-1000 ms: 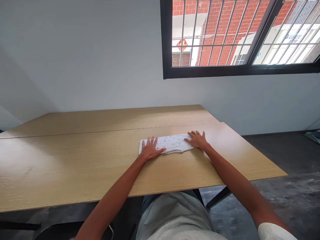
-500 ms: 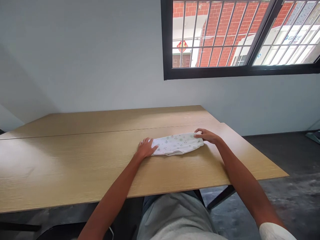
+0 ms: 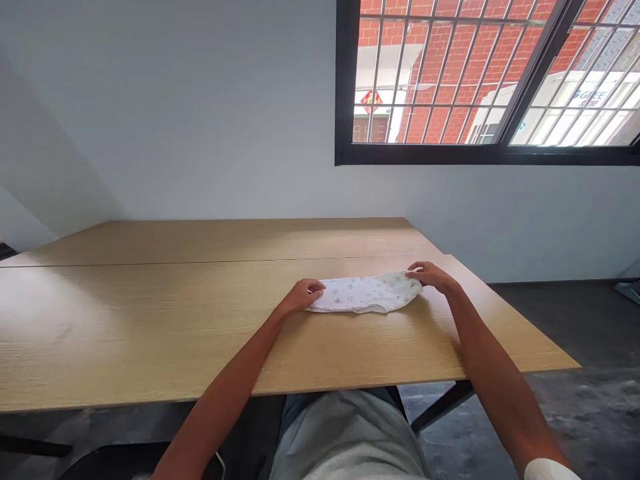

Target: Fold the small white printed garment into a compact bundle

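Observation:
A small white cloth (image 3: 365, 295) with a fine printed pattern lies folded into a narrow strip on the wooden table (image 3: 150, 313). My left hand (image 3: 303, 294) curls round the cloth's left end, fingers closed on it. At the right end my right hand (image 3: 430, 275) pinches the cloth's far corner. Both forearms reach forward from the near table edge.
The table is made of two wooden tops joined along a seam and stands against a grey wall. A barred window (image 3: 480, 73) is up at the right. Dark floor (image 3: 575, 320) lies past the table's right edge.
Both hands went from lying flat on the cloth to gripping its two ends. The cloth shifted slightly to the right and bunched up a little.

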### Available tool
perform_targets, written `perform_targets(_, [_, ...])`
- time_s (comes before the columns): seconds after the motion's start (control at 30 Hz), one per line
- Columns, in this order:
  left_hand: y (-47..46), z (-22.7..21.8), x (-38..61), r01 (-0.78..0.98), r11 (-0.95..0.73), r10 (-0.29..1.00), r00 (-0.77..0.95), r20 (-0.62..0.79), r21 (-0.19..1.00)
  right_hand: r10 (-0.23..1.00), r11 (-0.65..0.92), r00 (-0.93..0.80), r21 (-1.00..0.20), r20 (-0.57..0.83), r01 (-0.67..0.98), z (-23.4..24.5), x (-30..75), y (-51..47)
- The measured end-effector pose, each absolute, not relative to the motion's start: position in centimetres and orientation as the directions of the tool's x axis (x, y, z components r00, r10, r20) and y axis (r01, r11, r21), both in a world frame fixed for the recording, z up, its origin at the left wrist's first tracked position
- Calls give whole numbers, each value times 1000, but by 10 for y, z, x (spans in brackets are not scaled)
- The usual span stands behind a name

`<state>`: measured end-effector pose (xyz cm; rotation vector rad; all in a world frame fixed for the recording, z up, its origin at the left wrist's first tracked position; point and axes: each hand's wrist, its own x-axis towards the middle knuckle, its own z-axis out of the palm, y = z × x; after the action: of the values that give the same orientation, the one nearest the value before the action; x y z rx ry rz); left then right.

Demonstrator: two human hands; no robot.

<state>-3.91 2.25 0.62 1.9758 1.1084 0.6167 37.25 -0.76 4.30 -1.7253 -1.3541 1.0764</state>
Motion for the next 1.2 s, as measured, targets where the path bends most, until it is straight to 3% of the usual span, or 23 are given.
perform_targets(0.17, [28, 10, -41, 330, -57, 910, 405, -87, 942, 995, 80, 27, -948, 92, 307, 52, 328, -5])
perform_targets(0.43, [27, 19, -42, 215, 185, 893, 369, -255, 959, 969, 244, -149, -875, 199, 417, 13, 291, -1])
perform_targets(0.6, [18, 19, -33, 291, 134, 909, 344, -234, 947, 878, 479, -274, -700, 393, 530, -2, 259, -10])
perform_targets(0.83, [3, 20, -22, 506, -35, 918, 358, -172, 862, 678, 725, -459, -420, 574, 546, 2, 245, -24])
perform_targets(1.03, [10, 14, -18, 651, -247, 928, 372, -18, 718, 597, 787, -560, -287, 574, 546, 1, 251, -21])
perform_targets(1.2, [12, 9, -17, 616, -376, 884, 463, 67, 693, 620, 772, -608, -247, 496, 586, -1, 252, -22])
